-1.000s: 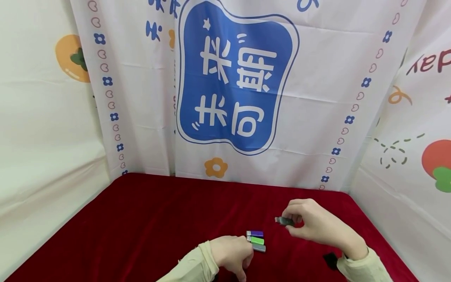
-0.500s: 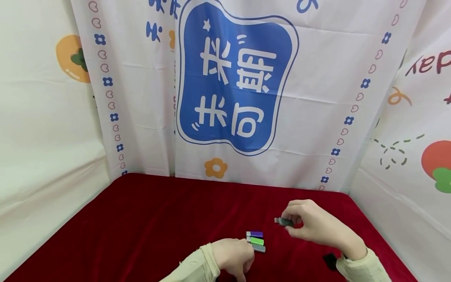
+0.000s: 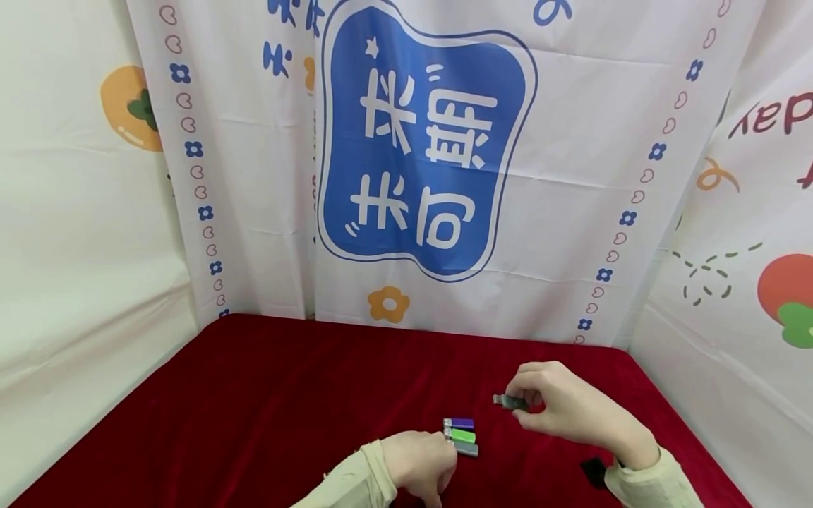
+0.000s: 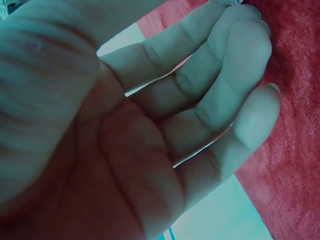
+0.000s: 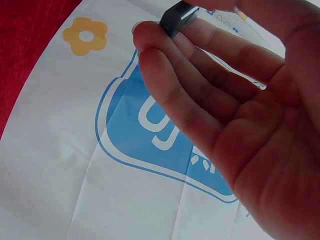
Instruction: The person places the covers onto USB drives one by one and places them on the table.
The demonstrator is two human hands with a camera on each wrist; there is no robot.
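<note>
Three USB flash drives lie side by side on the red cloth: purple (image 3: 460,423), green (image 3: 461,435) and grey (image 3: 467,449). Their metal ends point left. My left hand (image 3: 419,460) rests beside them, its fingers loosely bent and overlapping the left end of the grey drive. In the left wrist view my left hand (image 4: 185,100) shows an empty palm; a small shiny bit at the top edge is too cropped to identify. With thumb and fingertips, my right hand (image 3: 564,403) pinches a dark USB flash drive (image 3: 509,401), metal plug leftward. That dark drive (image 5: 178,18) also shows in the right wrist view.
The red velvet cloth (image 3: 286,402) covers the table. White printed curtains (image 3: 546,282) enclose the back and both sides. A small black piece (image 3: 595,471) sits at the right cuff.
Both hands stay nearly still. My left hand has moved slightly, and the right hand with the dark USB flash drive has drifted a touch left. The row of drives keeps its arrangement.
</note>
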